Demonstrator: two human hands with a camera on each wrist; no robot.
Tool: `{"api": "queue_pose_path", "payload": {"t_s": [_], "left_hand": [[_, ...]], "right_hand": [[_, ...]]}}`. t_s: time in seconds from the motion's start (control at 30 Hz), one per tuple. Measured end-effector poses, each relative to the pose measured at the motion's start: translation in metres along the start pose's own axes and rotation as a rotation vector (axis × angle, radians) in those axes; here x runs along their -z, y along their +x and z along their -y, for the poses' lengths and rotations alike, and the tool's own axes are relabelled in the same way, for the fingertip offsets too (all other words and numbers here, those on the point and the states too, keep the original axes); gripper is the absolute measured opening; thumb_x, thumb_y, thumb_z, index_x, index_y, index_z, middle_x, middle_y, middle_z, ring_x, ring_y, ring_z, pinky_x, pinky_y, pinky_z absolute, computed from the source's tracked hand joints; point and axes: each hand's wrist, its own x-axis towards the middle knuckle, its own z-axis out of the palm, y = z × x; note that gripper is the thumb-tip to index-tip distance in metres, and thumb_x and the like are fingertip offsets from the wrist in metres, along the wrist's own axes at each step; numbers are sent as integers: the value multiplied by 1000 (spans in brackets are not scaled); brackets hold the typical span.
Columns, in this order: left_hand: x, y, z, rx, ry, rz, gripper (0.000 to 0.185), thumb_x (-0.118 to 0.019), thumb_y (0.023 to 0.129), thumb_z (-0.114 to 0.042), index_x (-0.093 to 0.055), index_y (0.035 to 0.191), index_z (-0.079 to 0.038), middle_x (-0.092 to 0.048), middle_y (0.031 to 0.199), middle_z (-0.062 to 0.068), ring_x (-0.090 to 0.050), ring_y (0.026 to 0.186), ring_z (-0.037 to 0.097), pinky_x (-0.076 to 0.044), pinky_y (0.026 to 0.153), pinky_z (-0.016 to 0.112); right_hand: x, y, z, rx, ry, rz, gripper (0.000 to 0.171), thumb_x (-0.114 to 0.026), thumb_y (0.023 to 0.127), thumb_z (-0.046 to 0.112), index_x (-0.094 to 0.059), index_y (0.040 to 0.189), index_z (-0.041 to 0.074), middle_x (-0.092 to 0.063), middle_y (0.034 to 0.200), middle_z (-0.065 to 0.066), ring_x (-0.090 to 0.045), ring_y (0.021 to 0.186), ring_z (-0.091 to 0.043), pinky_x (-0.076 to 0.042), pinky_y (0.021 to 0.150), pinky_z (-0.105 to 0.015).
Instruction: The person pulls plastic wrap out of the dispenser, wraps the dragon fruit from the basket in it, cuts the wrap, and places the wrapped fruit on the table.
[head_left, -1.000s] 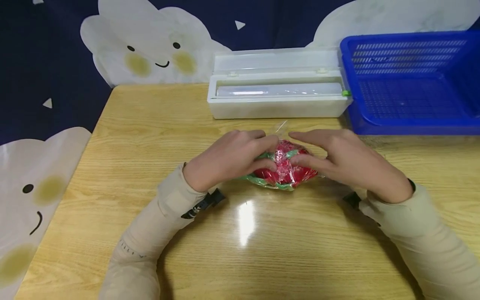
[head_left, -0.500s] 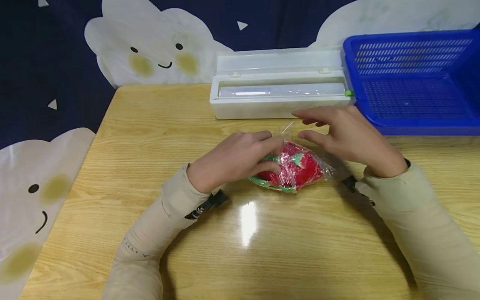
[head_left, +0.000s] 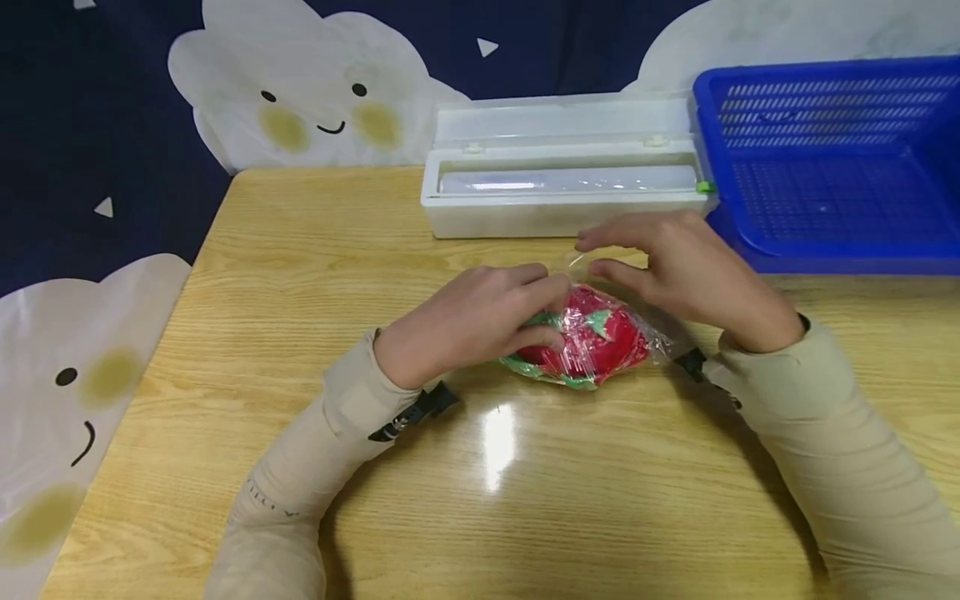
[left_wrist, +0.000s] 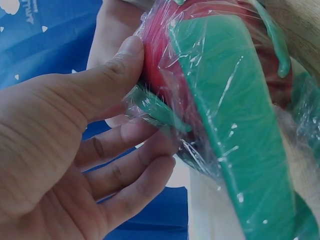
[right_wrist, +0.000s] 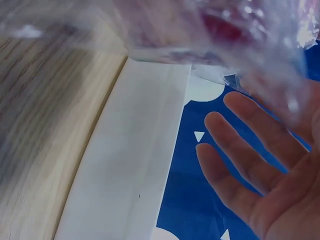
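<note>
Red film-wrapped toy (head_left: 592, 343) in left hand (head_left: 465, 321); right hand (head_left: 675, 267) open, fingertips at film.

Right hand (right_wrist: 270, 185) fingers spread, clear film (right_wrist: 210, 30) above — white box (right_wrist: 130, 170) beside wooden table (right_wrist: 45, 125).

Wrap dispenser (head_left: 558, 204) and blue basket (head_left: 825, 167) wall off the far side; the near tabletop (head_left: 525, 500) lies open — bare wood.
</note>
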Motion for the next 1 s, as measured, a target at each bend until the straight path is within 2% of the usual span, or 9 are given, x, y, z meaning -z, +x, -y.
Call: {"api": "queue_pose_path", "payload": {"t_s": [0.1,0.17,0.3,0.37,0.53,0.6,0.7,0.8,1.0], "left_hand": [[1,0,0,1,6,0,31,-69,95,-42,-61,100,-13,-60,87,0,-51,68,10,-47,60,24],[1,0,0,0,8,0,32,-69,95,-42,-61,101,-13,-60,87,0,-51,68,10,-48,60,24],[1,0,-1,-3,13,7,32,-69,95,-43,-61,100,-12,-59,86,0,-51,67,10,-47,59,24],[2,0,-1,-5,14,9,33,-69,95,-43,-60,100,-12,-59,85,1,-50,67,10,-46,59,23],[1,1,-2,-7,12,6,33,-69,94,-43,-59,99,-12,-57,84,1,-48,66,10,-45,57,23],[1,1,-1,-12,6,-2,33,-69,94,-43,-58,99,-11,-56,82,1,-47,65,10,-43,56,22],[-1,0,0,-21,-5,-17,34,-69,94,-43,-57,97,-11,-52,79,1,-43,63,10,-38,54,21],[-1,0,0,-16,-18,-19,34,-69,94,-43,-56,96,-11,-50,77,1,-42,62,10,-36,54,21],[-1,1,-3,17,-36,-3,33,-70,93,-42,-60,99,-12,-57,80,0,-46,65,10,-41,57,22]], "right_hand": [[-1,1,1,26,-7,-7,14,-77,93,13,-79,107,15,-79,117,-10,-77,104,-32,-58,78,-47],[0,0,3,32,-7,-13,11,-75,94,11,-78,104,14,-80,115,-10,-78,94,-29,-56,70,-40],[0,-2,8,37,-10,-30,12,-73,94,10,-78,105,12,-81,110,-11,-69,72,-19,-42,57,-27],[1,-3,9,40,-15,-34,12,-72,94,9,-77,105,10,-81,108,-10,-68,71,-17,-43,58,-27],[3,-6,12,51,-26,-17,13,-73,93,7,-76,105,8,-81,103,-9,-76,84,-23,-58,68,-39],[4,-6,14,50,-23,1,12,-73,93,8,-76,105,8,-81,100,-8,-77,86,-24,-60,70,-42],[6,-7,17,48,-26,41,9,-73,94,9,-76,102,12,-81,93,-3,-73,75,-17,-59,66,-38],[9,-9,20,48,-28,83,9,-73,94,9,-76,100,15,-77,87,3,-62,67,-8,-54,62,-31],[12,-11,24,34,-19,148,11,-71,96,10,-76,100,20,-74,87,9,-58,68,-4,-53,63,-28]]}}
